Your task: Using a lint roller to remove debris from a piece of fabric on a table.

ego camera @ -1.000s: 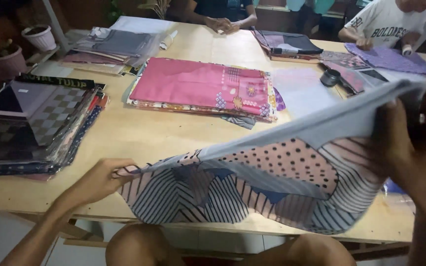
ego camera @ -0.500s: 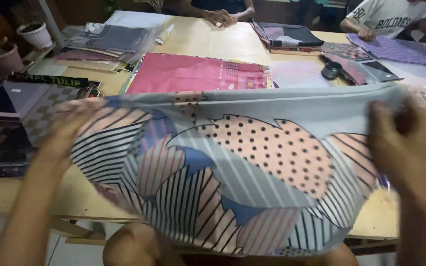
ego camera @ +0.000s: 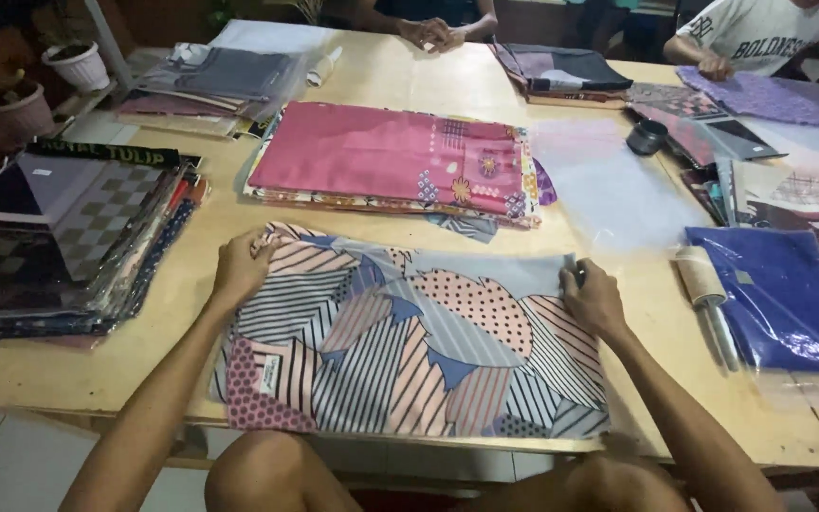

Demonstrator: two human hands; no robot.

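Observation:
A folded patterned cloth point(ego camera: 409, 341) with stripes, dots and pink and blue shapes lies flat on the wooden table point(ego camera: 191, 284) in front of me. My left hand point(ego camera: 241, 265) presses down on its far left corner. My right hand point(ego camera: 594, 299) pinches its far right corner against the table. A small white label shows near the cloth's lower left.
A stack of folded cloths topped by a pink one point(ego camera: 391, 156) lies just beyond. Dark checked cloths point(ego camera: 59, 237) are piled at left. A clear plastic bag point(ego camera: 609, 185), a lint roller point(ego camera: 703, 294) and a bagged blue cloth point(ego camera: 779, 294) lie at right. Other people's hands point(ego camera: 428, 33) rest at the far edge.
The cloth, held up and spread in the air before, now lies flat on the table. Both hands came down with it onto its far corners.

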